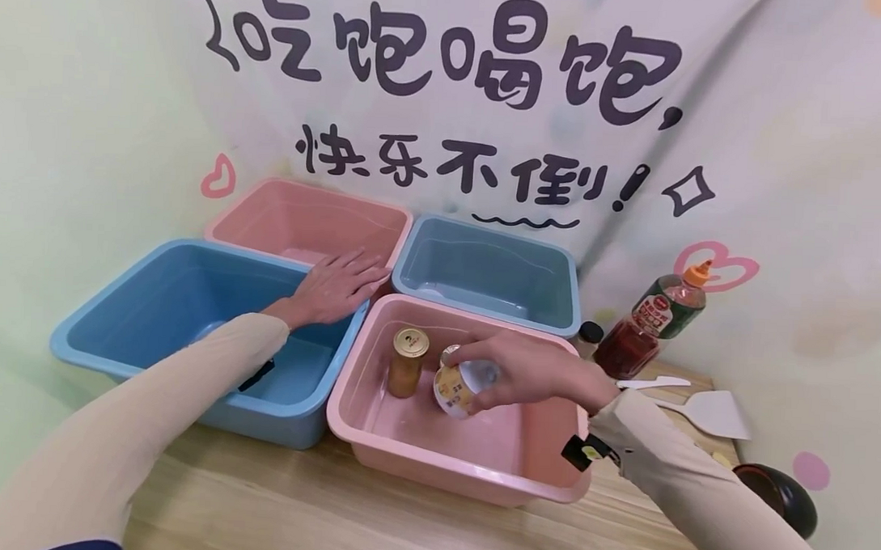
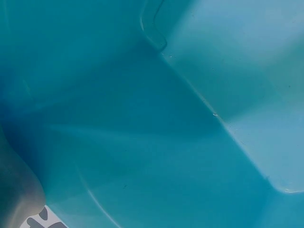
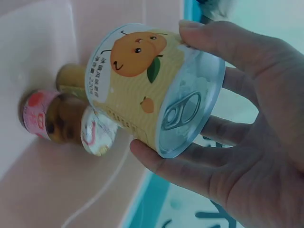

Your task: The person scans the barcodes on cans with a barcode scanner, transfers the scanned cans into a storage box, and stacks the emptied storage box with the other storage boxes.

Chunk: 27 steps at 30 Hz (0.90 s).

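Note:
My right hand (image 1: 525,367) grips a fruit can (image 3: 137,71) with a cream label, a cartoon orange fruit and a silver pull-tab lid. Thumb and fingers wrap it near the lid end, and it is tilted inside the front pink basin (image 1: 434,457). Beside it in that basin stands a gold can (image 1: 405,371). A small jar (image 3: 59,116) with a pink label and pale lid is partly hidden behind the held can in the head view. My left hand (image 1: 338,288), fingers stretched out, rests at the corner of the large blue basin (image 1: 319,424).
Behind stand another pink basin (image 1: 297,197) and a smaller blue basin (image 1: 493,232). To the right are a sauce bottle (image 1: 650,323) with an orange cap, a black-capped bottle (image 1: 589,337), a white spatula (image 1: 716,414) and a dark bowl (image 1: 790,498) on the wooden table (image 1: 316,505).

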### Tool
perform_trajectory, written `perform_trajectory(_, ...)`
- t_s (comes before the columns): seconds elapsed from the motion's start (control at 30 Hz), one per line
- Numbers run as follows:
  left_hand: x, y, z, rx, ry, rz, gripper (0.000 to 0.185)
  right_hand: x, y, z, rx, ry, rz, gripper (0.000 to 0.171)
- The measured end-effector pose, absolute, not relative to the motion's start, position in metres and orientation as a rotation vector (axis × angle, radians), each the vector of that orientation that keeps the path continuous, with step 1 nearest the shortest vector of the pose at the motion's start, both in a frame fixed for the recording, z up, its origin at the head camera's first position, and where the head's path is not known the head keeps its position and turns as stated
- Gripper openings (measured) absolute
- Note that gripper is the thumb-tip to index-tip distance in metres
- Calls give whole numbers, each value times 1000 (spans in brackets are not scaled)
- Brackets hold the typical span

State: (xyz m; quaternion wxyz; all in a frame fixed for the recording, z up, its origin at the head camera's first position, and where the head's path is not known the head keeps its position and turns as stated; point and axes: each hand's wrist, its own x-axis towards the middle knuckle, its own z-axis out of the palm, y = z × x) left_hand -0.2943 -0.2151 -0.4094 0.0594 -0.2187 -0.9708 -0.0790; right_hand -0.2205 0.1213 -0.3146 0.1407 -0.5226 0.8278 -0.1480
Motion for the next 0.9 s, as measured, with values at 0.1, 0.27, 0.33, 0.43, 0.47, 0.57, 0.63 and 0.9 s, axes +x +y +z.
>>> perform_trajectory(0.1, -295, -215, -411, -664, -2940, -249, 53, -217, 135, -309, -1467, 2438, -449, 49)
perform_trajectory(0.27, -295, -215, -413, -666, -2935, -250, 53, -213, 159, -299, -1365, 2488, -500, 47)
perform_trajectory(0.33, -295, -216, -413, -658, -2930, -250, 52, -212, 168, -296, -1339, 2508, -515, 48)
perform_trajectory(0.43, -295, -217, -412, -651, -2926, -252, 52, -212, 182, -292, -1321, 2542, -541, 48)
perform_trajectory(0.47, -295, -217, -412, -652, -2926, -255, 52, -211, 186, -291, -1312, 2556, -549, 48)
perform_trajectory(0.57, -294, -216, -411, -658, -2928, -258, 52, -209, 201, -290, -1309, 2604, -580, 49)
perform_trajectory(0.63, -294, -216, -410, -662, -2929, -254, 52, -207, 211, -291, -1291, 2640, -595, 50)
perform_trajectory(0.9, -293, -218, -410, -656, -2933, -258, 52, -198, 243, -293, -1163, 2772, -606, 51)
